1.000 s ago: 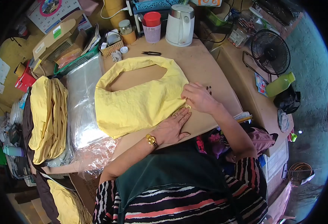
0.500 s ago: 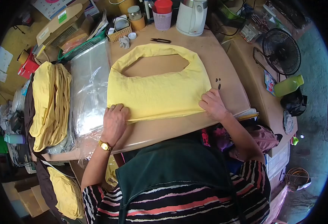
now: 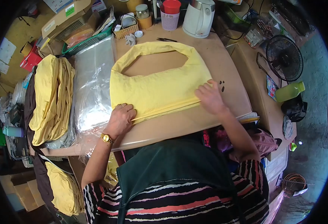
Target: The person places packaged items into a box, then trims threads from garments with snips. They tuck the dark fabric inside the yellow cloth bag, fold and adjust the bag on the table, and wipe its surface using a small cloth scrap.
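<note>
A yellow cloth bag [image 3: 156,87] lies flat on the brown table, its wide strap loop pointing away from me. My left hand [image 3: 123,115] grips the lower left corner, fingers curled over the fabric. At the lower right side, my right hand [image 3: 210,97] pinches the bag's edge. Between the hands the bottom edge is creased into a narrow fold. Left of the bag lies a stack of clear plastic sleeves [image 3: 93,82].
Folded yellow bags [image 3: 52,100] are piled at the left. Along the back stand a white kettle [image 3: 198,18], a lilac basket [image 3: 170,21] and a jar [image 3: 143,15]; thread snips [image 3: 166,39] lie before them. A black fan [image 3: 283,58] and green bottle [image 3: 290,92] are at right.
Both hands have moved up the bag slightly with its bottom edge, the right one further. A fold now shows along that edge. The whole view has shifted a little.
</note>
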